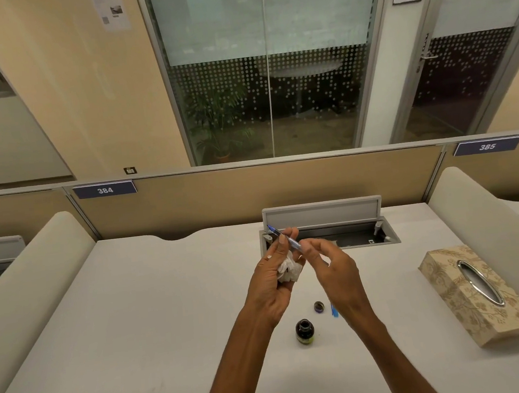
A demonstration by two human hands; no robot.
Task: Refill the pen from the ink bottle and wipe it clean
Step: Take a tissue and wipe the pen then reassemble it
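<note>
Above the table [135, 305], the pen [285, 238] is pinched in the left hand [273, 278] with a crumpled tissue [290, 270], its rear end is gripped by right hand [329, 265] fingers, and wiping is best done clear of the open ink bottle [305, 332].

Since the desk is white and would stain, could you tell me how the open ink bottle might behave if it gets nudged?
The small dark glass ink bottle looks squat, so it probably slides rather than tips. It stands uncapped, its cap lying apart, so a knock could spill ink.

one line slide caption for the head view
Left hand holds pen and tissue; right hand at its end, above open ink bottle.
</note>
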